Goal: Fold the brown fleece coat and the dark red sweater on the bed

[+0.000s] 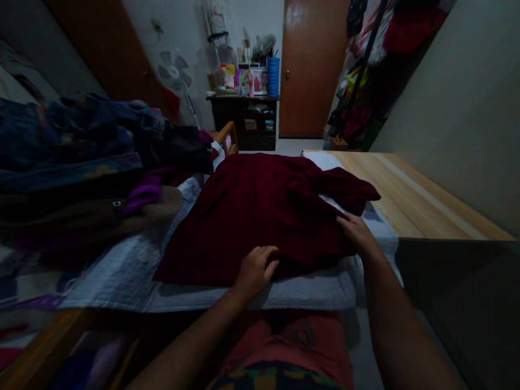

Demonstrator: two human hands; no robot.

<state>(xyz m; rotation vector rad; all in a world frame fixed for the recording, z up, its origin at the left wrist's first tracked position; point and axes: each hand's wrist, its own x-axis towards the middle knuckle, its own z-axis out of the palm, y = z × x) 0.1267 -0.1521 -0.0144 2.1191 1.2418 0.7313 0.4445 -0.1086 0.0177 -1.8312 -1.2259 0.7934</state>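
A dark red garment [247, 211] lies spread on a light grey-blue cloth [170, 295], with one sleeve [345, 187] stretched out to the right. My left hand [255, 271] is at the garment's near edge, thumb and fingers bent around a bit of its fabric. My right hand [355, 230] pinches the garment's right side, just below the sleeve. Part of the cloth shows between the sleeve and the garment's body.
A big heap of clothes [81, 135] covers the left side. On the right is a light wooden board [410, 189]. Farther back stand a fan [174, 70], a dark shelf [244, 122] with items on it, a brown door [311, 65] and hanging clothes [406, 32].
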